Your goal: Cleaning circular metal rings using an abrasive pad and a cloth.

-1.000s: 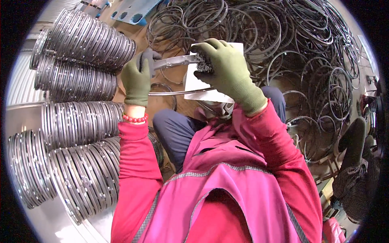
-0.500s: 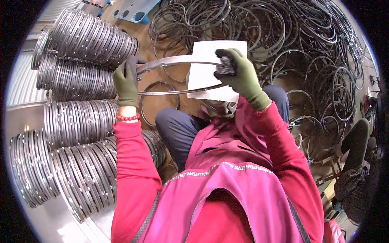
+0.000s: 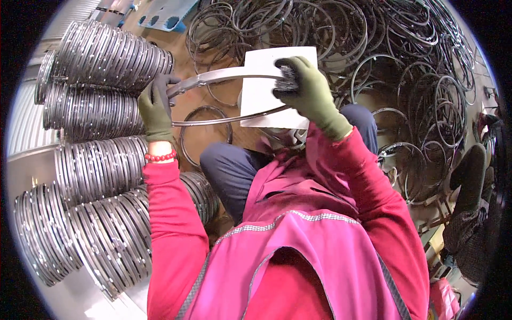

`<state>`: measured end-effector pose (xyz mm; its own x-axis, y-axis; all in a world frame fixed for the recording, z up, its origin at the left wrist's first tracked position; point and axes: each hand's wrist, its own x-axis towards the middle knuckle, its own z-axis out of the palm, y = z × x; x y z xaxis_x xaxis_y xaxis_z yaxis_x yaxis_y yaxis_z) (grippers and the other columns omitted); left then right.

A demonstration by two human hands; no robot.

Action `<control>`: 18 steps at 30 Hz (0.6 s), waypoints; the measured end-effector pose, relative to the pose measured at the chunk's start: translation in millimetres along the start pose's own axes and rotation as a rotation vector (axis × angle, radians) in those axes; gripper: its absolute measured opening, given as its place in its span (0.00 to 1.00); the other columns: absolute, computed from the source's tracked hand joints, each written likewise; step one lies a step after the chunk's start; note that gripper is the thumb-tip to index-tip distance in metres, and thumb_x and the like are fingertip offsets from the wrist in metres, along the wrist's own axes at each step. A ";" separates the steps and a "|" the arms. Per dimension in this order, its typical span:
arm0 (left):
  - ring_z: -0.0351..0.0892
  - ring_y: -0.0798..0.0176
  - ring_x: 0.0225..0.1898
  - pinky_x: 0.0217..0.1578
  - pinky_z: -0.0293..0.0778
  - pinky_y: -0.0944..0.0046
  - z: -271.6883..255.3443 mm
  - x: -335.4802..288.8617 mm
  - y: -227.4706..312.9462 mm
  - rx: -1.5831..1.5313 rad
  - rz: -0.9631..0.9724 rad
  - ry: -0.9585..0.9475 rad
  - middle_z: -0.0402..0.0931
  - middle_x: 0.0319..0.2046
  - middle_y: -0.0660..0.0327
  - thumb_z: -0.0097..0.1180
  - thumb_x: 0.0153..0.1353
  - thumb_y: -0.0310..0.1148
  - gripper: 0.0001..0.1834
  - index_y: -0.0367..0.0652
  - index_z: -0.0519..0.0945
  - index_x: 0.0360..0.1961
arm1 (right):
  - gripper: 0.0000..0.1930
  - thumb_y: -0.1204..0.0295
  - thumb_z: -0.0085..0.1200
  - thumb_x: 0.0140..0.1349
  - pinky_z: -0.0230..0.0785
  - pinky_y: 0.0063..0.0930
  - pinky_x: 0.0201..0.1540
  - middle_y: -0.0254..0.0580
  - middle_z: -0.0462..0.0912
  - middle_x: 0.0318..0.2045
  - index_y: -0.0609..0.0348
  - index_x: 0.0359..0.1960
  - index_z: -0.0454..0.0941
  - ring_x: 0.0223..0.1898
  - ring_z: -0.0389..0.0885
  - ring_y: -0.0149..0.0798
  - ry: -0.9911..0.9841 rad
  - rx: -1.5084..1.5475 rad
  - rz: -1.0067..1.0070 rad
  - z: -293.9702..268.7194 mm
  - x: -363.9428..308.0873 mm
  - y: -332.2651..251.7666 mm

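A thin grey metal ring (image 3: 224,73) is held up and tilted before me, above my knees. My left hand (image 3: 156,109), in a green glove with dark fingers, is closed around the ring's left side. On its right side my right hand (image 3: 306,90), gloved alike, is closed on a dark grey fibrous pad (image 3: 288,80) pressed against the ring. The ring's far right end is hidden by this hand. Behind the ring and right hand stands a white board (image 3: 261,58), whose lower edge is near my lap.
Stacks of similar rings (image 3: 114,56) stand in rows on the left. A large loose heap of dark rings (image 3: 341,32) spreads across the far side and right. One ring (image 3: 184,140) lies on the brown floor beside my left knee. A blue holed piece (image 3: 170,13) lies at the far left.
The whole view has shifted slightly, so things sit a little further left. Both hands keep nearly the same places on the ring.
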<state>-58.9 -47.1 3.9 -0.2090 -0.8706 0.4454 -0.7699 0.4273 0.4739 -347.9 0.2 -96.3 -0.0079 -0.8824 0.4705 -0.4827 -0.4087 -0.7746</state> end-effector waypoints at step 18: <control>0.72 0.71 0.20 0.22 0.67 0.74 -15.4 -14.4 -47.2 -0.544 -0.563 0.269 0.80 0.25 0.60 0.54 0.60 0.43 0.18 0.35 0.80 0.30 | 0.24 0.83 0.62 0.46 0.72 0.24 0.46 0.40 0.80 0.40 0.64 0.48 0.72 0.39 0.79 0.30 0.072 1.167 0.377 -9.5 -12.3 38.4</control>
<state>-10.3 -51.0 -13.2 0.3252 -0.9311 0.1656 -0.3024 0.0635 0.9511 -374.7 -2.5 -127.8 -0.0432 -0.9907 0.1293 0.6331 -0.1272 -0.7635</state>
